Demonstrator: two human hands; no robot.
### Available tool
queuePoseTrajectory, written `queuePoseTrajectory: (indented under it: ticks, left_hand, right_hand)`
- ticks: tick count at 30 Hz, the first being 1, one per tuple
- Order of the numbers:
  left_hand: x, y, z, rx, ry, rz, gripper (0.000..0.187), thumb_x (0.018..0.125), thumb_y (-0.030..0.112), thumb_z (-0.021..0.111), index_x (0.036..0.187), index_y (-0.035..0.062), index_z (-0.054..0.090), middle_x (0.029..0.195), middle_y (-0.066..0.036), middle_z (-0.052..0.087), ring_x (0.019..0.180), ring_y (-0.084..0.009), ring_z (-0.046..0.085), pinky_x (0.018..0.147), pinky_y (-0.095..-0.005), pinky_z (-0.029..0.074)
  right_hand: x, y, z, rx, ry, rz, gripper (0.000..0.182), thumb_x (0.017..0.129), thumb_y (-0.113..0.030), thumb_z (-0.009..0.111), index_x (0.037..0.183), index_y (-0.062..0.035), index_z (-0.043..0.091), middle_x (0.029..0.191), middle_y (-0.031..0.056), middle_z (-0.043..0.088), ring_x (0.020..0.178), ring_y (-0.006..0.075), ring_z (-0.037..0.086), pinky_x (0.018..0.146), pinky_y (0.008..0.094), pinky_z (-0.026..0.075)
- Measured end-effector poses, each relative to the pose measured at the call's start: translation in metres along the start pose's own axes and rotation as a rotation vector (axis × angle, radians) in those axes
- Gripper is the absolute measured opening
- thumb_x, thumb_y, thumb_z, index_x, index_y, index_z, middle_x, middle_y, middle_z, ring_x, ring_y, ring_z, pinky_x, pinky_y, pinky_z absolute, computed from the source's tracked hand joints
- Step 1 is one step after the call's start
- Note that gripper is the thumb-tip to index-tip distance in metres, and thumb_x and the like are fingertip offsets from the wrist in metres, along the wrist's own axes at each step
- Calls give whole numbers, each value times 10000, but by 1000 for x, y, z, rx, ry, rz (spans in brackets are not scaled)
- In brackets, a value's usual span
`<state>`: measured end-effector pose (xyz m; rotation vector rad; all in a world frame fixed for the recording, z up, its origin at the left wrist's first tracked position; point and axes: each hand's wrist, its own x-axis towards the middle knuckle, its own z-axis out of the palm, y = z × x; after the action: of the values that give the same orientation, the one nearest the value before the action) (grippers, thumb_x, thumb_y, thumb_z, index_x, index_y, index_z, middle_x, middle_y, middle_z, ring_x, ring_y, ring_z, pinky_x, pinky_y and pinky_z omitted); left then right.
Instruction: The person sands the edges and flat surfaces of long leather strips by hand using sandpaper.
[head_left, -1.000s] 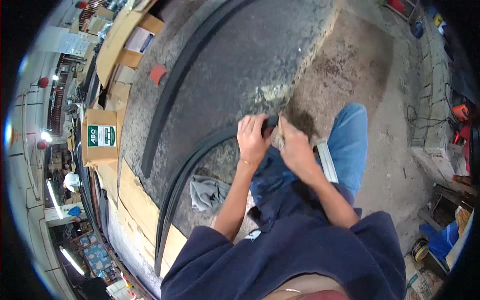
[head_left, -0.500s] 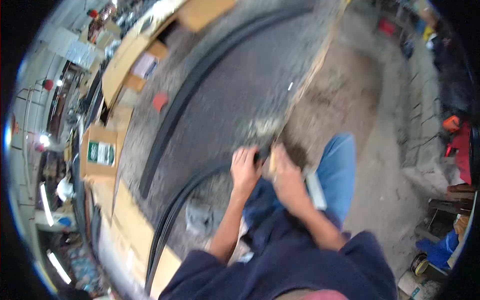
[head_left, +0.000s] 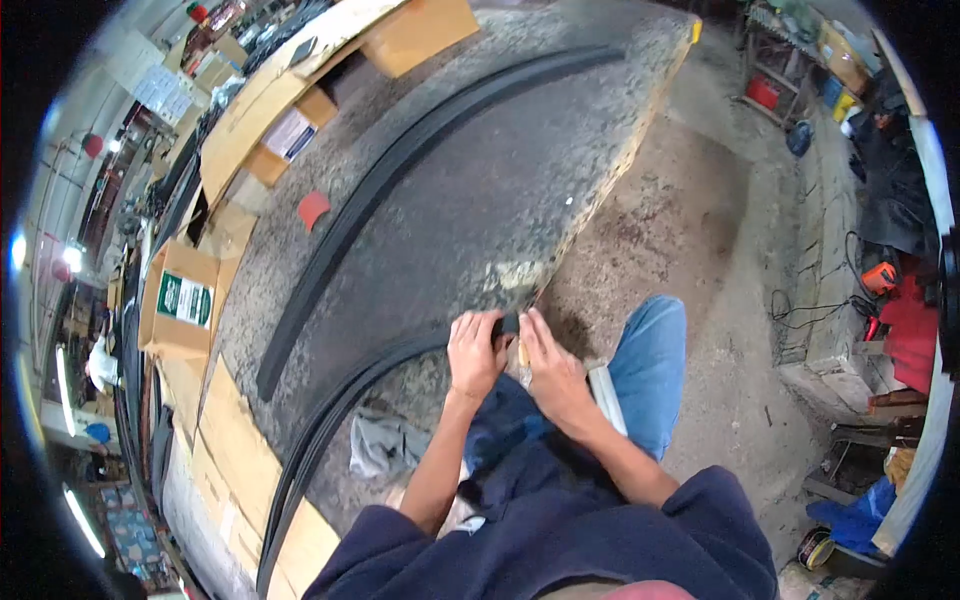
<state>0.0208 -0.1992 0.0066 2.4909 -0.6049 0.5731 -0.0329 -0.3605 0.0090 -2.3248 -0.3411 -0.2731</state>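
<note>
My left hand (head_left: 475, 352) is closed around a long black rubber strip (head_left: 370, 375) near its end. From there the strip curves back along the table toward the lower left. Close beside it, my right hand (head_left: 556, 385) is at the strip's end with its fingers bent around a small tan piece (head_left: 523, 351), mostly hidden by the fingers; its kind cannot be made out. Farther over on the table, more black strips (head_left: 400, 165) lie together in a curve. A grey cloth (head_left: 385, 443) rests near my left forearm.
The dark, worn table (head_left: 480, 180) has a rough front edge. A red piece (head_left: 313, 210) lies beyond the strips. At left stand an open cardboard box (head_left: 180, 300) and cardboard sheets (head_left: 235, 450). A low block wall (head_left: 825, 260) and an orange tool (head_left: 879, 278) are at right.
My right hand has moved in closer to my left hand at the strip's end, and the tan piece has dropped slightly. My left hand keeps its hold. The whole view has shifted a little.
</note>
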Motion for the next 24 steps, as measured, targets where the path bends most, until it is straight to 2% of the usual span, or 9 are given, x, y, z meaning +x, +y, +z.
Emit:
queuePoseTrajectory:
  ticks: [1, 3, 4, 5, 8, 12, 15, 18, 24]
  left_hand:
    - [-2, -2, 2, 1, -13, -19, 350, 756, 114, 778, 1073, 48, 645, 1009, -136, 681, 985, -351, 632, 906, -456, 476]
    - [-1, -4, 4, -5, 24, -22, 344, 762, 164, 801, 1058, 77, 647, 975, -116, 666, 954, -344, 616, 858, -440, 473]
    - [-2, -4, 5, -13, 24, -36, 354, 753, 169, 807, 1055, 79, 646, 970, -117, 663, 956, -347, 614, 858, -437, 471]
    - [-1, -1, 2, -10, 22, -48, 359, 751, 165, 805, 1061, 77, 646, 967, -117, 662, 955, -347, 613, 859, -437, 470]
    - [1, 3, 4, 18, 15, -46, 378, 752, 151, 777, 1098, 66, 651, 962, -102, 654, 971, -323, 618, 904, -448, 465]
    - [-2, 4, 4, 149, -59, 47, 511, 811, 142, 711, 1311, 233, 653, 1018, -68, 625, 979, -288, 576, 891, -434, 439]
    - [-8, 2, 9, 314, -86, 177, 542, 850, 88, 592, 1317, 357, 647, 1064, -96, 593, 1021, -286, 559, 891, -510, 417]
    - [-9, -3, 7, 385, -168, 240, 515, 850, 118, 619, 1303, 361, 594, 1124, -108, 558, 1078, -311, 547, 888, -534, 420]
    - [11, -22, -5, 335, -267, 380, 440, 883, 182, 632, 1291, 337, 575, 1149, -95, 554, 1051, -267, 554, 771, -439, 513]
  right_hand:
    - [-6, 6, 3, -30, 34, -59, 739, 825, 59, 515, 1540, 24, 331, 1538, 310, 392, 1180, 451, 622, 923, 491, 563]
    - [-17, 14, -1, -166, -283, 174, 724, 819, 31, 543, 1522, 28, 368, 1485, 338, 444, 1056, 459, 675, 895, 499, 573]
    - [-24, 38, 16, -135, -241, 149, 684, 832, 16, 540, 1501, 24, 397, 1465, 332, 468, 1014, 468, 684, 877, 511, 573]
    - [-19, 28, 0, -151, -252, 252, 650, 841, 20, 513, 1484, 27, 419, 1465, 321, 472, 1027, 475, 673, 868, 517, 570]
    - [-11, 21, -19, 39, -65, 271, 671, 806, 89, 479, 1472, 20, 431, 1432, 298, 520, 1198, 470, 596, 998, 507, 496]
    - [-2, 26, -10, 186, -69, 337, 692, 796, 125, 471, 1478, 12, 438, 1397, 290, 561, 1268, 462, 553, 1061, 480, 444]
    - [-10, 46, 3, 170, -80, 205, 684, 810, 123, 467, 1484, 14, 432, 1377, 284, 582, 1271, 442, 565, 1056, 460, 448]
    - [-5, 40, -4, 289, -212, 471, 662, 853, 100, 487, 1504, -7, 429, 1353, 275, 609, 1271, 387, 595, 1046, 437, 453]
    - [-14, 82, 13, 190, -173, 409, 660, 853, 82, 496, 1504, -20, 445, 1320, 255, 641, 1219, 405, 627, 1033, 430, 465]
